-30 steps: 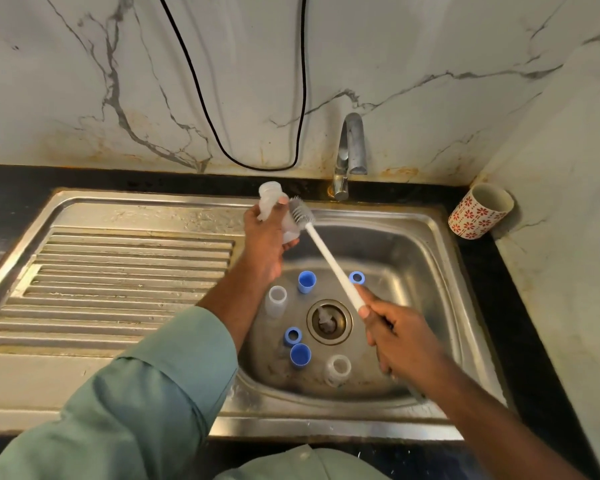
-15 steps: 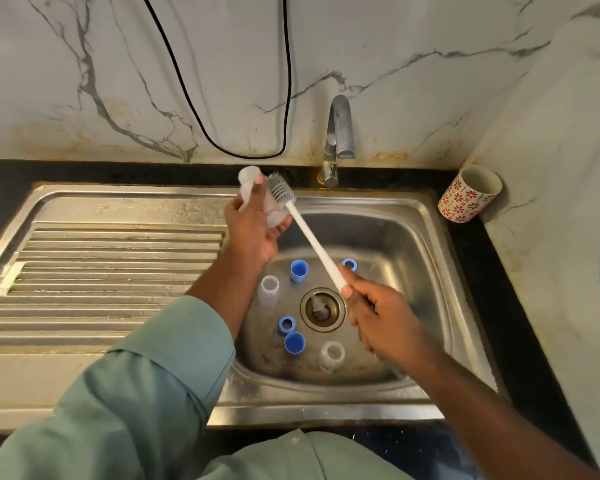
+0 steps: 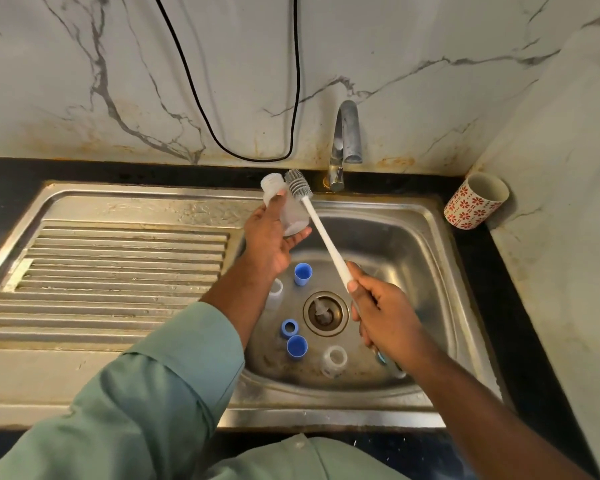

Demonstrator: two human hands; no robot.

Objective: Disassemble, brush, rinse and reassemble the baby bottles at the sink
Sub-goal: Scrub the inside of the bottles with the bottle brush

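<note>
1. Left of centre in the frame, the left hand [image 3: 269, 242] holds a clear baby bottle [image 3: 284, 209] over the left edge of the sink [image 3: 430, 244], thumb and fingers curled round its lower body. The bottle's long axis tilts up and to the left, its open neck at the upper end, above the fingers.
2. Just right of that neck sits the grey head of the bottle brush [image 3: 321, 230], outside the bottle, seemingly just touching its side. I reckon the coming move turns on swinging the bristles leftward over the mouth, then in.
3. The white handle slants down to the right into the right hand [image 3: 385, 313], fingers gripping its lower end.
4. Below them, blue caps [image 3: 302, 274] and clear pieces lie loose round the drain [image 3: 325, 313].
</note>
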